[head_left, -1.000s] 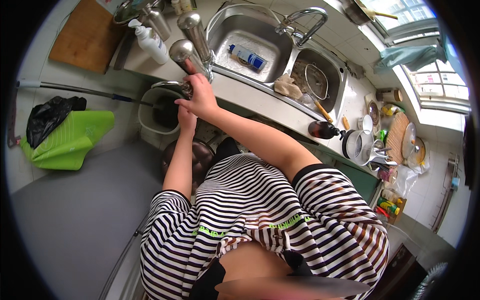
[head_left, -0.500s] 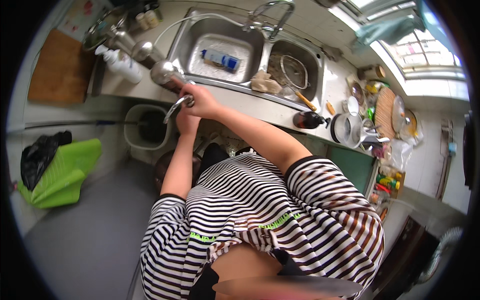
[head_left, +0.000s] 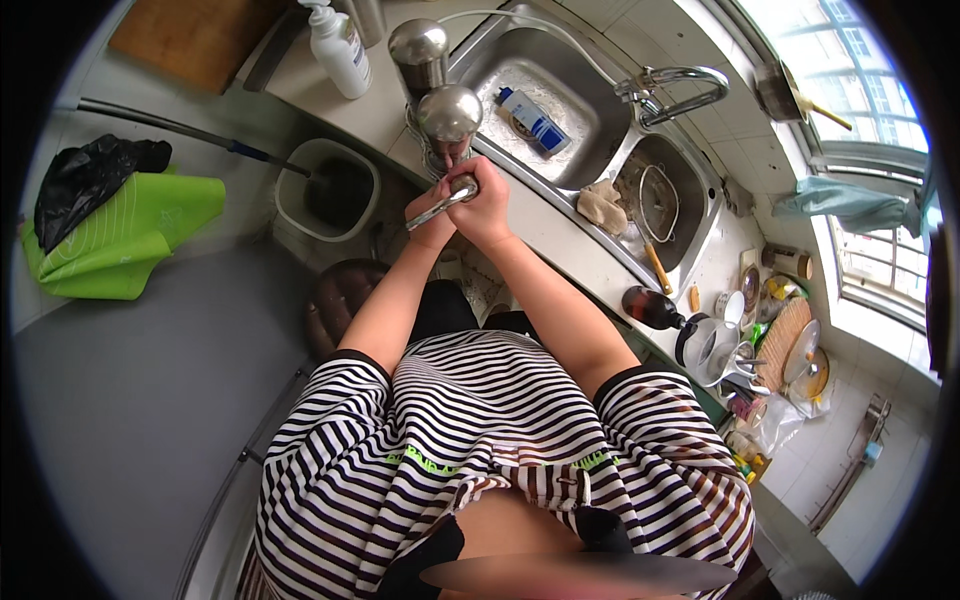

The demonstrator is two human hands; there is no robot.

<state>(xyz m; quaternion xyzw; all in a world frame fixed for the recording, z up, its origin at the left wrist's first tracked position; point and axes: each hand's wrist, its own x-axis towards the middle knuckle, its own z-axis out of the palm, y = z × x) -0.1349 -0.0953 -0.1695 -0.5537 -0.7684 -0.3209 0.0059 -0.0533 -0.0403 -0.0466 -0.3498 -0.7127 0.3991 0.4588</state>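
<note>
My right hand [head_left: 482, 203] is closed around a curved, shiny metal handle [head_left: 432, 212] with a round, knob-like end; what it belongs to is hidden. Just left of it and touching it, my left hand [head_left: 428, 226] is closed too, its fingers mostly covered. Right beyond both hands stands a round-topped, shiny steel vessel [head_left: 450, 113] at the counter's front edge. Whether the handle joins this vessel I cannot tell. A second steel vessel [head_left: 418, 50] rises behind it, and a white pump bottle [head_left: 340, 55] is to its left.
A double steel sink [head_left: 600, 95] holds a blue-and-white packet [head_left: 535, 120], a beige cloth [head_left: 602, 207] and a strainer [head_left: 657, 200]. Right of it lie a dark bottle [head_left: 652, 307] and piled pans [head_left: 708, 350]. A bin [head_left: 350, 232] and a brown stool [head_left: 335, 305] stand below the counter.
The whole view has turned, so the sink and counter now slope down to the right. My hands stay together on the handle, closer to the middle of the picture.
</note>
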